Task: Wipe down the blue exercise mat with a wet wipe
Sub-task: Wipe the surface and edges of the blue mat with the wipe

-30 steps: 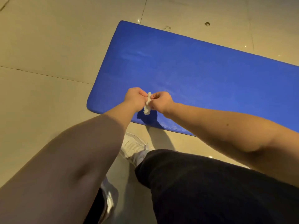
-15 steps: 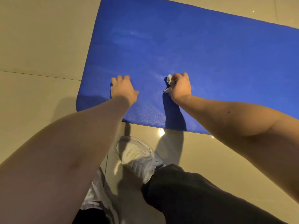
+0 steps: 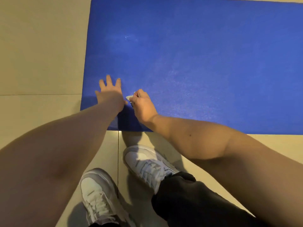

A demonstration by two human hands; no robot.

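The blue exercise mat [image 3: 196, 54] lies flat on the tiled floor and fills the upper part of the head view. My left hand [image 3: 109, 93] rests on the mat near its near-left corner, fingers spread and straight. Just to its right, my right hand [image 3: 141, 104] grips a small crumpled white wet wipe [image 3: 129, 97], which pokes out at the thumb side and sits low over the mat surface. Whether the wipe touches the mat I cannot tell.
Beige floor tiles [image 3: 41, 54] surround the mat on the left and along its near edge. My two white sneakers [image 3: 147, 163] [image 3: 96, 192] stand on the floor just before the mat's near edge, with a black trouser leg [image 3: 188, 202] at the bottom right.
My hands parted from holding the wipe together; the right kept it. My left hand went from curled to spread flat on the mat. The view dropped closer to the mat.
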